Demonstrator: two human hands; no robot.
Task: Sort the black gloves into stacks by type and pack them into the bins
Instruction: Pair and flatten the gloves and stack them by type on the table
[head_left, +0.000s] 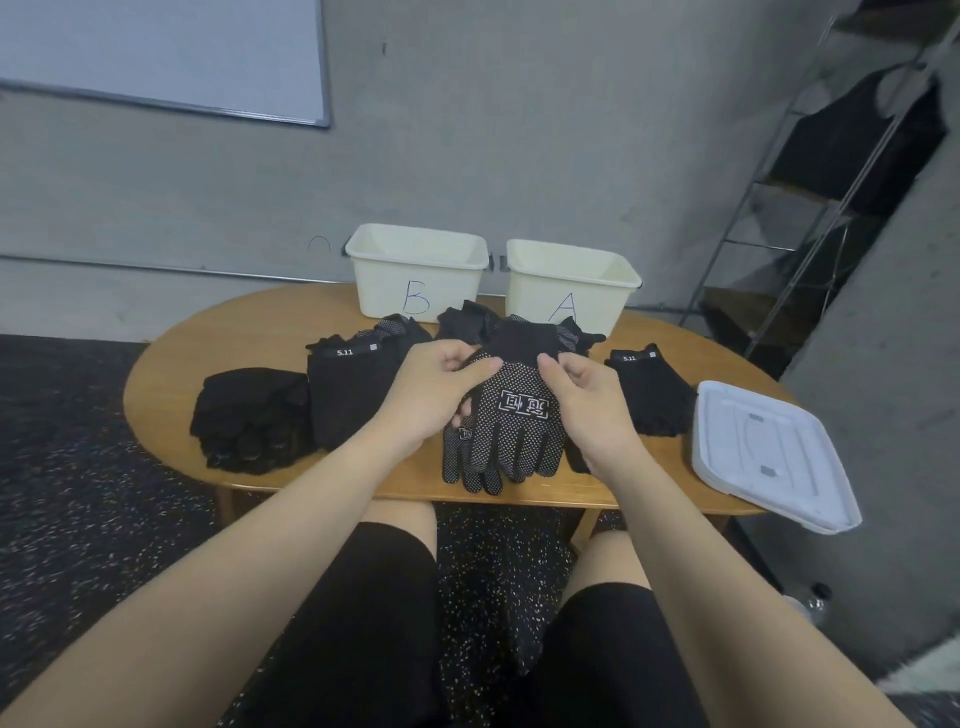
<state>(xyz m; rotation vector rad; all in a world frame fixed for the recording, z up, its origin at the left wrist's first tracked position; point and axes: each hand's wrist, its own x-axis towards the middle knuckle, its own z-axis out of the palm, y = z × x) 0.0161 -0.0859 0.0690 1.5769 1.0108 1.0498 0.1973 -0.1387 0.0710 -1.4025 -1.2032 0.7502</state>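
A black dotted glove (511, 423) with a white logo lies fingers toward me on a stack at the table's front middle. My left hand (441, 387) pinches its cuff edge on the left and my right hand (582, 395) pinches it on the right. Left of it sits a stack of "5.11" gloves (353, 389), and farther left a pile of plain black gloves (254, 418). Another "5.11" glove (652, 389) lies to the right. More loose gloves (467, 322) lie behind, in front of bin B (415, 270) and bin A (571, 283).
The oval wooden table (171, 358) stands on dark speckled floor. A white bin lid (769, 452) rests on the table's right edge, overhanging it. A metal rack (810, 182) with dark items stands at the back right. My knees are under the table's front edge.
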